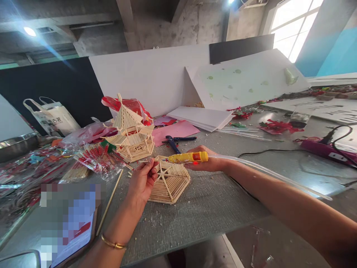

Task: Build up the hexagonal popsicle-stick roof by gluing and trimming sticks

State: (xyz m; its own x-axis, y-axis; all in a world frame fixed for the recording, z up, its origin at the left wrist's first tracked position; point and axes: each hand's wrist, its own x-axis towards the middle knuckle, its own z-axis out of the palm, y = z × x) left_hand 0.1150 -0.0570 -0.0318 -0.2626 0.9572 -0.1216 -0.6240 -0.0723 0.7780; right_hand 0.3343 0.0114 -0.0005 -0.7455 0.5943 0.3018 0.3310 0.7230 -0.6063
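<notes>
My right hand (213, 162) is wrapped round a yellow hot glue gun (188, 157), its nozzle pointing left. A long clear glue stick (267, 171) trails from the gun's back over my right forearm. My left hand (143, 176) pinches a short, thin wooden stick (143, 161) close to the nozzle; the fingers hide part of it. Below both hands lies a flat hexagonal panel of wooden sticks (175, 184) with spokes across it, partly covered by my left hand. Just behind stands a small pavilion model of wooden sticks (134, 143) with a pointed roof.
Blue-handled pliers (174, 145) lie behind the glue gun. Plastic-wrapped bundles (96, 158) crowd the left, near a long loose stick (110, 201) and a blurred-out screen (74, 227). White boards (202, 117) and pink paper (178, 132) lie behind. A purple power strip (329, 152) with a black cord sits right.
</notes>
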